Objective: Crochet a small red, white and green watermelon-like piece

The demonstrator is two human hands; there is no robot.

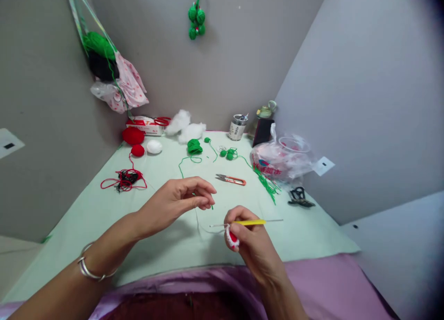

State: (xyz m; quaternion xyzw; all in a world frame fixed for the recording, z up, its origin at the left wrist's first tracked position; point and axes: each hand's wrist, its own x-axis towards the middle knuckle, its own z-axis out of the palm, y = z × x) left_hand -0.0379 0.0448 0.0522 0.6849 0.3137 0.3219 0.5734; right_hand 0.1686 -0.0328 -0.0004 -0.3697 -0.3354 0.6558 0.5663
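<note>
On the left side of the pale green tablecloth, red and black yarn lies tangled, with the small red yarn ball and white yarn ball behind it. White fiberfill sits at the back, just beside the red-and-white box. Your left hand is open above the cloth, its fingers loosely bent and thumb extended, holding nothing visible. Beyond it is the green yarn ball; right of that, orange-handled thread snips lie flat. Your right hand grips the yellow-handled crochet hook roughly level, and also pinches the red-and-white crochet piece below the hook, near the front of the cloth. Farther right, cut green yarn strands lie before the clear plastic bag, near the black claw clip.
</note>
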